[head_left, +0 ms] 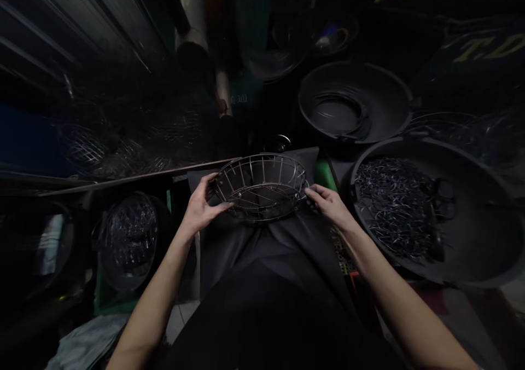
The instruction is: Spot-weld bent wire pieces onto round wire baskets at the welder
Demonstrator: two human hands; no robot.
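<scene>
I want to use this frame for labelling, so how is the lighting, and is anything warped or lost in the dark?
Head view: dim overall; only the hands, left and right, the wire basket and the tub of wire rings read clearly. Head view edges: wide-lens bending, near-black corners.

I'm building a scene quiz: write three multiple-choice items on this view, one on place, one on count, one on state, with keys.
1. Where does the wire basket rest?
A. on the dark cloth over the lap
B. inside the right-hand basin
C. on the floor

2. How many hands touch the basket?
A. none
B. one
C. two

3. The big basin at right is:
A. overturned
B. holding a heap of wire pieces
C. filled with water

A: cloth lies beneath it.
C: left hand and right hand both hold its rim.
B: wire pieces are piled inside.
</scene>
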